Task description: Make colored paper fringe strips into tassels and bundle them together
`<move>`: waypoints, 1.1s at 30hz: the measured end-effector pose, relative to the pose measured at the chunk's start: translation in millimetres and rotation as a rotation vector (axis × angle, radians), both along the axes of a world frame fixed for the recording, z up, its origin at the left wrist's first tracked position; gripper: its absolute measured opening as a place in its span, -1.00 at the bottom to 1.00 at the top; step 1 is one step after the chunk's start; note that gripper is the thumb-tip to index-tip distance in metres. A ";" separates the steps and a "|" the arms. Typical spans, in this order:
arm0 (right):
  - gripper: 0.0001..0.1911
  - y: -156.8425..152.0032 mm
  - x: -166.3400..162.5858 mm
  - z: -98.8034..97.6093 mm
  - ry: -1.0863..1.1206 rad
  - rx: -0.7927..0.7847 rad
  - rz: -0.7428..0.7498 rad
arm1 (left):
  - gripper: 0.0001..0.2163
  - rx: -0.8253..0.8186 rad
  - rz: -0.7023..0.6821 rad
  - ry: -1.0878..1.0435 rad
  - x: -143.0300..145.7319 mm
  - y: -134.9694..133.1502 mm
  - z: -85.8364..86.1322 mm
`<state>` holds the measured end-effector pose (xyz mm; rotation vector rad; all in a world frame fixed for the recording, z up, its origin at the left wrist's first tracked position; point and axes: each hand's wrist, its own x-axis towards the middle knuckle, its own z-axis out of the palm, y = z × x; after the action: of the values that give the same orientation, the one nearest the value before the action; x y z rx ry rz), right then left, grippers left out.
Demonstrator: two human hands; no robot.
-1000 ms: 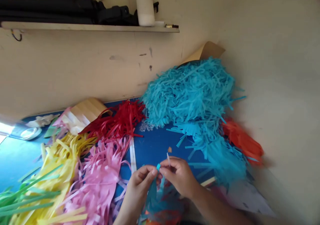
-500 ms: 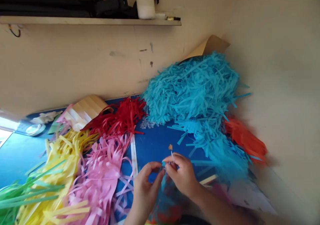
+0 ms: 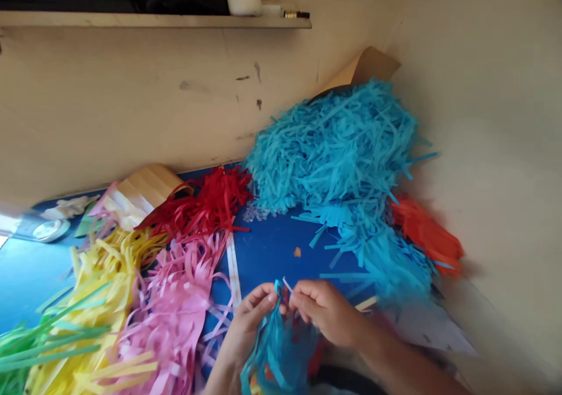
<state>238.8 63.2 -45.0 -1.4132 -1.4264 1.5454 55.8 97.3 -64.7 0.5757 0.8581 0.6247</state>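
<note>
My left hand (image 3: 250,322) and my right hand (image 3: 327,313) meet low in the middle of the view, fingertips pinched together on the top of a bunch of blue paper strips (image 3: 281,348) that hangs down between them. A thin pale stick (image 3: 287,284) pokes up from my right hand's pinch. Behind the hands rises a big heap of shredded blue paper (image 3: 338,155) against the wall. A small orange scrap (image 3: 297,252) lies on the blue table (image 3: 267,251) just beyond my fingers.
Left of the hands lie piles of pink strips (image 3: 175,307), yellow strips (image 3: 100,289), green strips (image 3: 30,348) and red strips (image 3: 206,205). Orange strips (image 3: 424,231) sit by the right wall. A folded tan paper (image 3: 147,190) and a shelf (image 3: 153,19) are behind.
The hands have dropped slightly toward me, and the blue bunch between them now hangs fuller and clearer. The left hand's fingers closed back onto the bunch's top.
</note>
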 end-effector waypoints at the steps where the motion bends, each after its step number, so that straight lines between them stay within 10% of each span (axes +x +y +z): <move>1: -0.63 0.3 -0.6 0.0 0.008 -0.016 0.006 | -0.69 -0.025 0.008 -0.009 1.1 -0.9 0.6; 6: -0.71 2.5 -0.5 0.4 0.038 -0.043 0.049 | -0.68 -0.034 0.052 0.048 4.5 -5.5 6.5; 15: -0.87 1.8 -4.5 -3.4 -0.014 0.035 -0.026 | -0.82 0.603 0.150 0.603 12.1 -23.1 1.4; 25: -0.74 -6.0 -5.9 -9.9 0.040 0.140 -0.189 | -0.91 0.935 0.239 0.893 24.6 -35.6 -0.9; 29: -0.60 2.5 19.5 18.7 0.088 0.283 -0.343 | -0.89 0.906 0.214 0.843 25.1 -29.4 8.2; 33: -0.44 5.2 105.0 88.0 0.234 0.328 -0.644 | -0.91 0.971 0.065 0.810 13.5 -17.1 25.8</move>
<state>343.8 68.4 43.0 -1.2687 -0.9023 0.9736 69.4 80.2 -38.8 1.7646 1.3069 0.8746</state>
